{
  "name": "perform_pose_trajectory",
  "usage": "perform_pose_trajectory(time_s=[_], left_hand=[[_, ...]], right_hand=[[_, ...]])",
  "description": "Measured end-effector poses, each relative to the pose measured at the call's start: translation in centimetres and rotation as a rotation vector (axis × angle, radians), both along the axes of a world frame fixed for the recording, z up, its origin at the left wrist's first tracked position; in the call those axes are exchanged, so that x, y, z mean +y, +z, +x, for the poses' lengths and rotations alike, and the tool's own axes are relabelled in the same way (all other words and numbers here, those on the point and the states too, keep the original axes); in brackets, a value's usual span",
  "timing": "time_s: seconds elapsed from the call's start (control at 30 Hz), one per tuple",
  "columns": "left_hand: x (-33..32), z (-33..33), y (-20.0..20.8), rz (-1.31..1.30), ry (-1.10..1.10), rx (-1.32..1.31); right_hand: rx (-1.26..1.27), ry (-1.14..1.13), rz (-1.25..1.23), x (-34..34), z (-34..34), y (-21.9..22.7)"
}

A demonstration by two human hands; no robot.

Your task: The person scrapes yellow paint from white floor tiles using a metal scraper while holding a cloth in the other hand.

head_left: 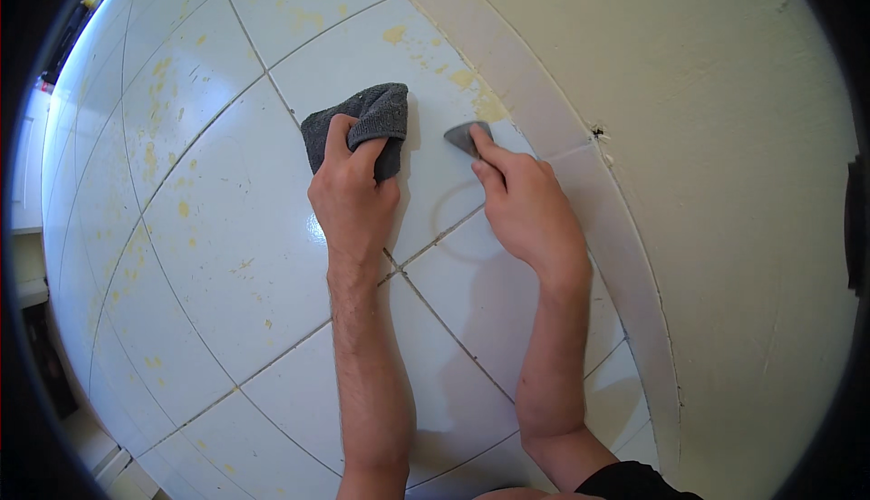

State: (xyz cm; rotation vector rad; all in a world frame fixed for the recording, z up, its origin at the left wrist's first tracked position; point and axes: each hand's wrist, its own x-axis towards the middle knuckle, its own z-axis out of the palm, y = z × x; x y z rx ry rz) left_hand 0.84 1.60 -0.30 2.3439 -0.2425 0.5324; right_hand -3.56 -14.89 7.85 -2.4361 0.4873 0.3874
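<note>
My left hand (355, 194) is closed on a dark grey cloth (370, 112), which is bunched up and folded over the fingers. It is over the white tiles, left of my right hand. My right hand (535, 206) grips a small scraper (460, 138) with a flat grey, roughly triangular blade. The index finger lies along the blade, and the handle is hidden inside the hand. Just beyond the blade, a yellow stain (488, 101) spreads on the tile along the foot of the wall.
White floor tiles (245, 255) with dark grout lines stretch to the left, dotted with yellow flecks (184, 208). A pale skirting tile strip (580, 174) borders the cream wall (743, 183) on the right. A small dark hole (597, 131) marks the wall just above the strip.
</note>
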Motion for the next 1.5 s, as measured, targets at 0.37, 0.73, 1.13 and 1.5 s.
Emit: perform_pose_trajectory(time_s=[0.37,0.73,1.13,1.5], left_hand=[[-0.2,0.0,0.0,0.005,0.005,-0.011],[-0.3,-0.1,0.2,0.007,0.007,0.009],[-0.1,0.0,0.2,0.017,-0.001,0.002],[-0.2,0.0,0.2,-0.001,0.007,0.013]], right_hand=[[0.007,-0.012,-0.032,-0.1,0.0,0.3],[-0.14,-0.048,-0.063,-0.4,-0.3,-0.6],[0.05,0.019,-0.113,-0.4,-0.3,1.0],[0.043,0.069,-0.191,-0.6,-1.1,1.0]])
